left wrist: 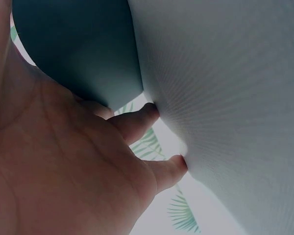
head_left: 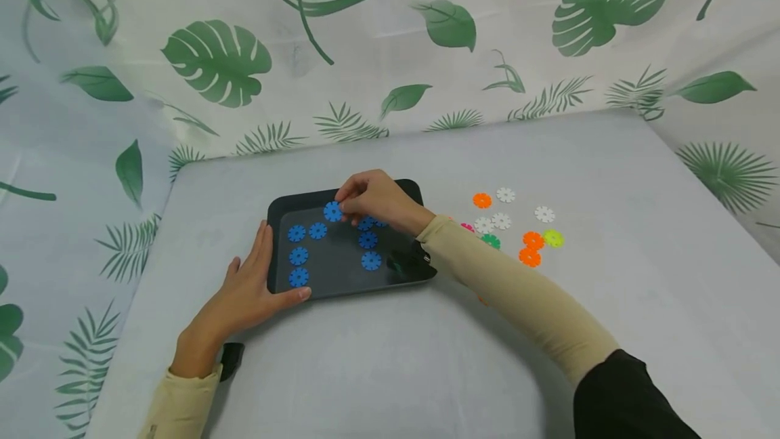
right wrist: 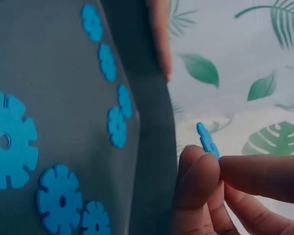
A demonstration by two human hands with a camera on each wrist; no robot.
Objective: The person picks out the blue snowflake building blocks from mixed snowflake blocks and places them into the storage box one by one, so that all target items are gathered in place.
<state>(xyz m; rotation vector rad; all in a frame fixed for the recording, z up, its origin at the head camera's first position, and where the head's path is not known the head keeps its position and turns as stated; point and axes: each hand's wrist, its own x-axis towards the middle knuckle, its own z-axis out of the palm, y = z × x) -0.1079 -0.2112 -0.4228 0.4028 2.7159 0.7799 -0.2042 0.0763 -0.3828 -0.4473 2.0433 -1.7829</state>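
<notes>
My right hand [head_left: 380, 202] pinches a blue notched disc [right wrist: 207, 140] between thumb and fingers, above the far part of a black tray [head_left: 335, 276]. The disc stands nearly edge-on in the right wrist view. Several more blue discs [head_left: 298, 256] lie flat on the tray's left side, and others [head_left: 367, 240] form a column on its right, partly hidden under my right hand. My left hand [head_left: 250, 286] rests against the tray's near left corner, fingers straight along the left side and thumb at the front rim. Two of its fingertips touch the white tabletop [left wrist: 225, 98] in the left wrist view.
Right of the tray lie loose notched discs: several white [head_left: 502, 221], several orange [head_left: 533, 240], one yellow-green [head_left: 553, 238], one green [head_left: 490, 241] and a pink one [head_left: 467, 227] partly behind my right sleeve [head_left: 518, 297]. A leaf-patterned cloth [head_left: 365, 87] hangs behind the table.
</notes>
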